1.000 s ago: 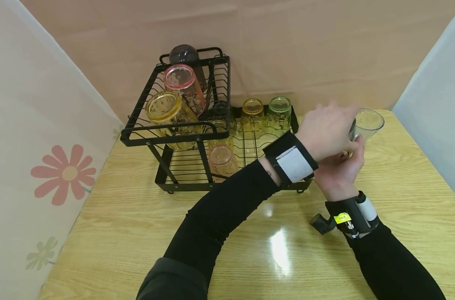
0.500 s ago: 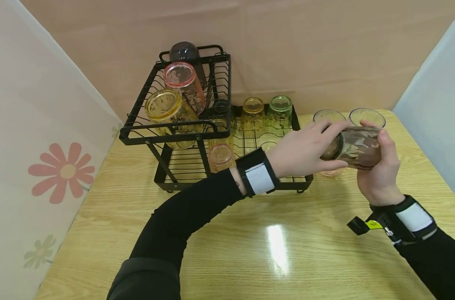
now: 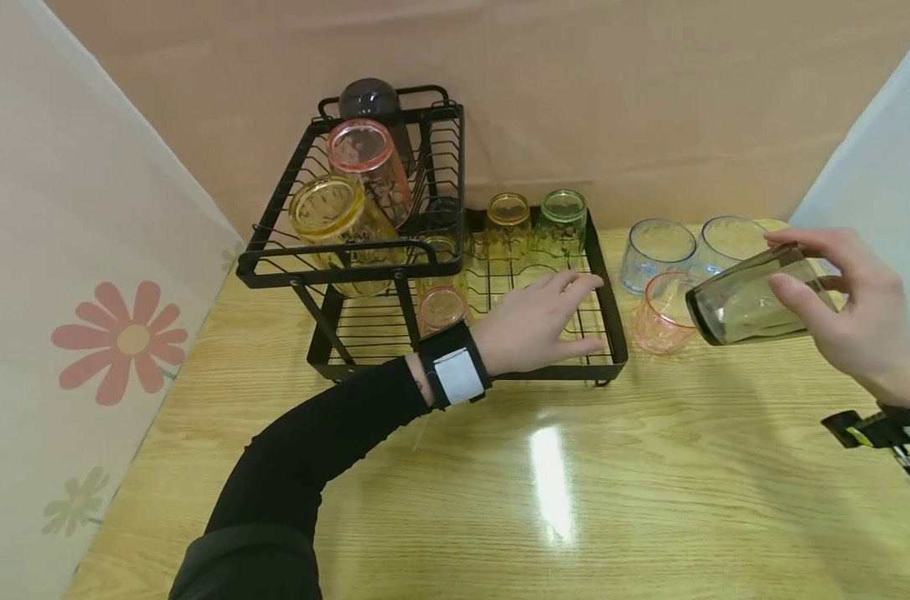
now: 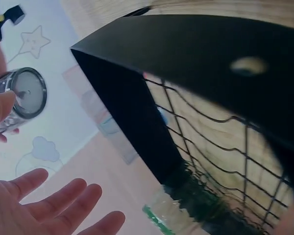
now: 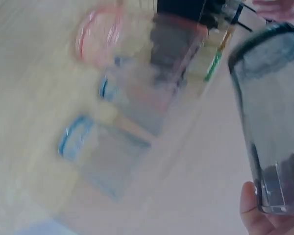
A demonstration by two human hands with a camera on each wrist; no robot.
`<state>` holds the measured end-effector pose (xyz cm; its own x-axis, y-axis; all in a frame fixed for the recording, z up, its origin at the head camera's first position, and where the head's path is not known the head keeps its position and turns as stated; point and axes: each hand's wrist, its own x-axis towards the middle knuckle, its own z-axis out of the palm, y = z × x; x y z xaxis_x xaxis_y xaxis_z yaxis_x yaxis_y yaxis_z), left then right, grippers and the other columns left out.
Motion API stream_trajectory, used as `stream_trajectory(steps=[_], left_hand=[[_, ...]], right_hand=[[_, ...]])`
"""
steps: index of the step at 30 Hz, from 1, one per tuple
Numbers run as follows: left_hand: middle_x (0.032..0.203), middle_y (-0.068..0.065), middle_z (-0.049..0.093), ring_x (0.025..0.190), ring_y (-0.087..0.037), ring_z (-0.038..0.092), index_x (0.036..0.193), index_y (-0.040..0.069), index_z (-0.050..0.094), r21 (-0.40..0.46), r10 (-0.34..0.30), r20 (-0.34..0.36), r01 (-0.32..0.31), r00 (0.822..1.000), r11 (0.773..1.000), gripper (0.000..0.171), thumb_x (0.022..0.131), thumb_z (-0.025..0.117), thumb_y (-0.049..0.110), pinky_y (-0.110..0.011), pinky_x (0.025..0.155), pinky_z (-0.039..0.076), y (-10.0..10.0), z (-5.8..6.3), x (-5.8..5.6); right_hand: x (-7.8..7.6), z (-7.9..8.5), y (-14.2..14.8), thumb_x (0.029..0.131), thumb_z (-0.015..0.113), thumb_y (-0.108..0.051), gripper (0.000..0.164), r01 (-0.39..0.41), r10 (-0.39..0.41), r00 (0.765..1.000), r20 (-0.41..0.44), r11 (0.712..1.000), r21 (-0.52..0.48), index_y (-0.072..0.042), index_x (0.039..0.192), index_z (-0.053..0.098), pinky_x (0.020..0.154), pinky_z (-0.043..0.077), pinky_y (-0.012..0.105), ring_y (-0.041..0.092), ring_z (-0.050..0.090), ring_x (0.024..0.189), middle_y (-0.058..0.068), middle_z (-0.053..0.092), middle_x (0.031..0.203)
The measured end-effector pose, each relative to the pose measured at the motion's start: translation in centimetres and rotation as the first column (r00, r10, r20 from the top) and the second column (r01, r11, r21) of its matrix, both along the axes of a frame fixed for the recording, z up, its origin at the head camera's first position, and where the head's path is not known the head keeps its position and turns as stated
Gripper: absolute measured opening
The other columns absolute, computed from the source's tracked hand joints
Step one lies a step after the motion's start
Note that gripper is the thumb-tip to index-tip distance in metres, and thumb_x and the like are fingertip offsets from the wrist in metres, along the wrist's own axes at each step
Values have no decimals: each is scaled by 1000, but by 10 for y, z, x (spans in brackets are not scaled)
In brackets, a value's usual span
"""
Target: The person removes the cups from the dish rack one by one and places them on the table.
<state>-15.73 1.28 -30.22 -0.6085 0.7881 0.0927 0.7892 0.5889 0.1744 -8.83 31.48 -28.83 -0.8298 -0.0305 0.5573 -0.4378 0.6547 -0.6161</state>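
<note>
R hand [image 3: 856, 308] is holding 1 smoky tumbler [image 3: 751, 304] nr pink-rimmed glass [image 3: 659, 327]; L hand [image 3: 530, 325], grip wide, is hovering over dish rack [image 3: 613, 315].

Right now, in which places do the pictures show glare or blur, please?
Head view: white glare on the pale wooden table, while the smoky grey glass tumbler looks fairly sharp; right wrist view: the lower blue-rimmed clear glass cup is smeared; left wrist view: the black metal rack is soft along its near edge.

No readable text, 1 yellow tag [image 3: 862, 437] on right wrist strap [image 3: 908, 415], too small to read
</note>
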Motion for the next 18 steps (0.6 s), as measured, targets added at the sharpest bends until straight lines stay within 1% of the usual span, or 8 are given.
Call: stream_trajectory(steps=[4,5,7,8,11,12,15,18], left_hand=[[141,-11,46,123,-23,50,149,13,33,-6,26,-5,-26,1000,1000,76,92,53,61,-28,58,52,-11,-5,0],[141,-11,46,124,-24,49,149,13,33,-14,35,-8,-35,999,999,77,92,52,61,-27,56,52,-13,-6,0],[141,-11,46,125,-23,48,149,13,34,-25,50,-14,-51,999,998,77,92,53,61,-26,54,50,-16,-8,-1],[140,-10,47,125,-23,48,148,13,35,-32,58,-19,-59,998,998,76,92,54,61,-26,55,50,-17,-8,-1],[138,-10,49,122,-24,50,147,12,37,-51,75,-62,-79,995,996,75,92,54,60,-27,57,52,-22,-9,-2],[136,-11,50,120,-24,51,146,11,39,-50,80,-76,-84,994,995,75,91,54,60,-27,58,52,-24,-9,-2],[133,-12,52,115,-25,55,144,10,41,-44,84,-120,-90,989,995,74,91,55,60,-30,63,55,-30,-11,-1],[135,-14,51,116,-28,55,143,10,42,-38,91,-130,-96,987,995,73,92,55,60,-35,73,55,-37,-13,1]], right_hand=[[-2,10,12,91,62,-8,40,46,-47,999,1,982,181,-1,130,59,73,26,14,-9,38,108,-29,43,120],[-4,10,15,93,62,-14,39,58,-57,998,-11,972,229,0,129,59,76,25,14,-3,41,108,-26,43,120],[-8,10,20,96,58,-32,45,85,-78,996,-33,942,326,2,125,60,87,32,23,13,46,109,-11,51,119],[-11,9,23,97,54,-44,54,98,-86,995,-49,923,372,3,122,60,90,34,31,23,48,108,-2,53,118],[-18,3,31,93,36,-69,80,129,-95,991,-91,851,510,4,117,59,87,34,56,52,42,101,28,49,114],[-19,1,34,93,35,-70,80,136,-108,991,-84,826,547,4,117,58,80,34,62,54,41,100,32,47,114],[-24,-8,42,93,50,-60,65,139,-166,986,-16,761,634,-1,119,58,63,40,62,51,43,101,28,48,115],[-28,-19,47,90,63,-42,49,105,-237,966,102,723,683,-5,121,57,49,40,63,49,43,104,26,46,117]])
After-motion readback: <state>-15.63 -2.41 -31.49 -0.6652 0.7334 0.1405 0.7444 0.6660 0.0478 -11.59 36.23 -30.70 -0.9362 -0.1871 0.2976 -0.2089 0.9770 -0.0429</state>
